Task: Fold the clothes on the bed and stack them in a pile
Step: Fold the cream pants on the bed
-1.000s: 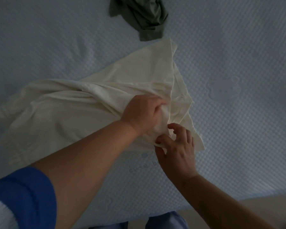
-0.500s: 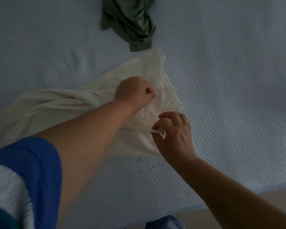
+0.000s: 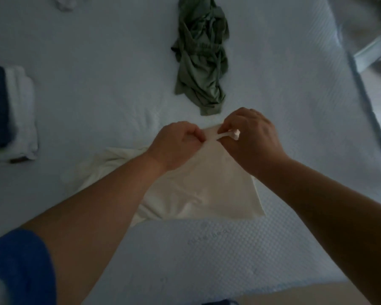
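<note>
Both hands have shifted to the far edge of the cream garment (image 3: 198,186) lying near-centre on the bed (image 3: 284,95), left hand (image 3: 174,144) and right hand (image 3: 249,137) pinching it close together, so a fold looks ready to start.

I count two hands, the left hand (image 3: 176,144) and the right hand (image 3: 251,137). On the one bed (image 3: 97,89) I see one cream garment (image 3: 202,186) and one crumpled green garment (image 3: 201,60). At the left edge I count one pile (image 3: 11,111) of two folded pieces, dark blue over white. One more white item (image 3: 65,3) shows at the top edge, too cut off to identify.
</note>
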